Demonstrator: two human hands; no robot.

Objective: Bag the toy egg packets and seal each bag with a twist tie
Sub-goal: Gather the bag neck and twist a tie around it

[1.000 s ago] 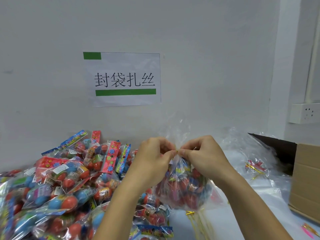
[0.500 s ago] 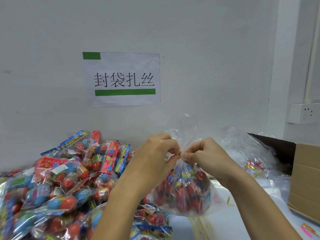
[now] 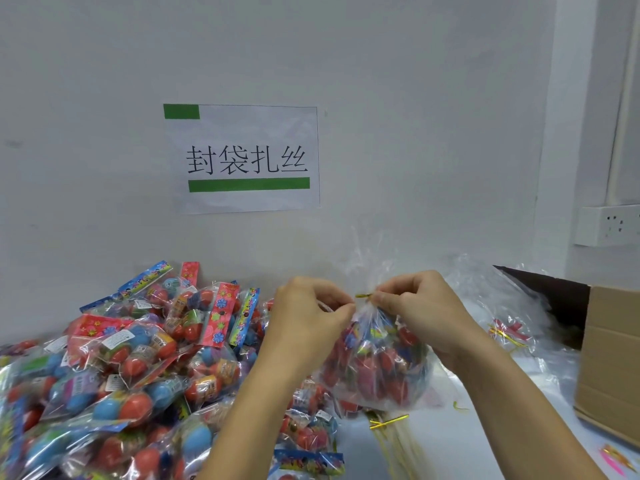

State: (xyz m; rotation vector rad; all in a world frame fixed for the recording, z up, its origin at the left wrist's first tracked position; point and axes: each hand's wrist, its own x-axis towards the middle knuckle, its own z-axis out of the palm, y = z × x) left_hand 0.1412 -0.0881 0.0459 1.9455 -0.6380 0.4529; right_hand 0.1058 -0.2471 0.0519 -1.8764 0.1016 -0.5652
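Observation:
A clear plastic bag [image 3: 374, 368] stuffed with colourful toy egg packets hangs lifted above the table between my hands. Its neck is gathered, and a gold twist tie [image 3: 363, 295] sticks out sideways there. My right hand [image 3: 415, 306] pinches the tie and the bag's neck from the right. My left hand [image 3: 311, 313] has its fingers curled at the neck from the left, pinching the bag just under the tie. A big heap of loose egg packets [image 3: 138, 358] fills the table's left side.
Spare gold twist ties [image 3: 388, 422] lie on the table under the bag. Empty clear bags [image 3: 502, 306] are bunched at the right, in front of a brown cardboard box [image 3: 609, 358]. A printed paper sign [image 3: 242, 157] hangs on the wall; a socket [image 3: 606, 225] sits far right.
My hands have drawn slightly apart at the bag's neck, and the gold tie's end now shows between them. The bag has shifted a little between my hands.

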